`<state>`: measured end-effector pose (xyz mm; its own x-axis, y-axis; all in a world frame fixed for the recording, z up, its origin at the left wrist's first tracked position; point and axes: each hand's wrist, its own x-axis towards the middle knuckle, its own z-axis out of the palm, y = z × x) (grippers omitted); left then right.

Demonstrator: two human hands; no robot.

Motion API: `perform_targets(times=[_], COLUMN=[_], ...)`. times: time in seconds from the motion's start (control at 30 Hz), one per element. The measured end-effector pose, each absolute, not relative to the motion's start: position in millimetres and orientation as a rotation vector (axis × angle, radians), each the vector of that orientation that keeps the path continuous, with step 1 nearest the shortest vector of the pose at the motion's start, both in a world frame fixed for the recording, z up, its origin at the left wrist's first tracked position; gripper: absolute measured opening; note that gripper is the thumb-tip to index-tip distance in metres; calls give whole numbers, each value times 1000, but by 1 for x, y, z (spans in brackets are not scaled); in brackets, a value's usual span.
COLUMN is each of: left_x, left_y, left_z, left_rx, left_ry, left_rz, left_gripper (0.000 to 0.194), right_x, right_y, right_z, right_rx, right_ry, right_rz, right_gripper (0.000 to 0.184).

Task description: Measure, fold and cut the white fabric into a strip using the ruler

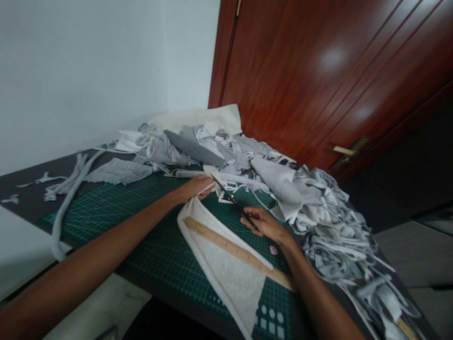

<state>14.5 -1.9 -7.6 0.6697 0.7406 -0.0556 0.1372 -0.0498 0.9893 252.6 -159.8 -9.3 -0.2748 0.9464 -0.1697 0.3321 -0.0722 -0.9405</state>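
My left hand (195, 190) pinches the far end of a pale grey fabric piece (230, 271) with a rolled edge. Dark scissors (233, 200) are in my right hand (262, 221), their blades pointing up and left towards my left fingers. The tips lie close to the gathered fabric; whether they touch it I cannot tell. Across the fabric rests a wooden ruler (226, 244), its right end passing under or beside my right forearm. A small pink piece (273, 250), perhaps chalk, lies on the green cutting mat (155, 250) near my right wrist.
Heaped grey and white fabric scraps (212, 146) cover the table's back, with another pile of strips (332, 222) along the right. A long fabric tube (71, 198) hangs over the left edge. Behind stand a white wall (88, 71) and a wooden door (300, 71).
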Motion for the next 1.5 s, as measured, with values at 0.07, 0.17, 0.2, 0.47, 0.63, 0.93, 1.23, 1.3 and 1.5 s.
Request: perform_targets(times=[0.07, 0.17, 0.2, 0.47, 0.63, 0.93, 1.23, 1.3, 1.5], left_x=[15, 15, 15, 15, 15, 15, 5, -1, -7], left_y=[-3, -3, -3, 1, 4, 7, 18, 22, 24], left_z=[-8, -10, -10, -10, -12, -15, -8, -3, 2], left_rx=[1575, 1576, 1575, 1553, 1545, 1610, 1888, 1969, 2197], left_ry=[739, 734, 734, 747, 738, 763, 1000, 1077, 1094], left_rz=[563, 555, 557, 568, 572, 546, 881, 1010, 1195], left_gripper=[50, 49, 48, 49, 54, 61, 40, 31, 29], right_x=[253, 251, 251, 253, 252, 254, 275, 284, 296], right_y=[-160, -160, -160, -161, -162, -161, -152, -152, -155], right_z=[-10, -10, -10, -8, -6, -12, -13, -9, -13], right_rx=[-1393, -1412, -1411, -1430, -1424, -1403, -1864, -1978, -2264], right_ry=[-1635, -1654, -1659, -1704, -1702, -1725, -1822, -1817, -1751], right_rz=[1333, 1291, 1286, 1245, 1265, 1261, 475, 321, 120], right_gripper=[50, 50, 50, 48, 47, 45, 24, 15, 20])
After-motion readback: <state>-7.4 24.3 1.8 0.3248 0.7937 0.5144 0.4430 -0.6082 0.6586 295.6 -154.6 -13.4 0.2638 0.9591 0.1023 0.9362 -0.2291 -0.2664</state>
